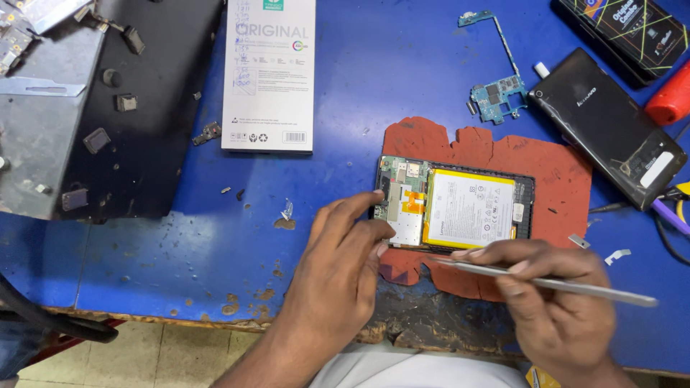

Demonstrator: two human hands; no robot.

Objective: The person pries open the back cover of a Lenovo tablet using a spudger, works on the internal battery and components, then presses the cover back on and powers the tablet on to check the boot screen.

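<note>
While the left hand [338, 269] steadies the opened tablet with yellow-edged battery [454, 207] at frame centre with loosely extended fingertips, the right hand [557, 294] pinches a slim metal pry tool [560, 284] — lower right.

Blue worktop [144, 266], scuffed and chipped along its near edge.

A red mat [553, 179] lies right of centre. At 11 o'clock sits a black panel [165, 108], with a grey metal plate [43, 129] partly over it at 9 to 10 o'clock. A white box [269, 79] lies at 12, a small green circuit board [496, 97] at 1, a black tablet [607, 122] and a red object [672, 100] at 2 o'clock.
</note>
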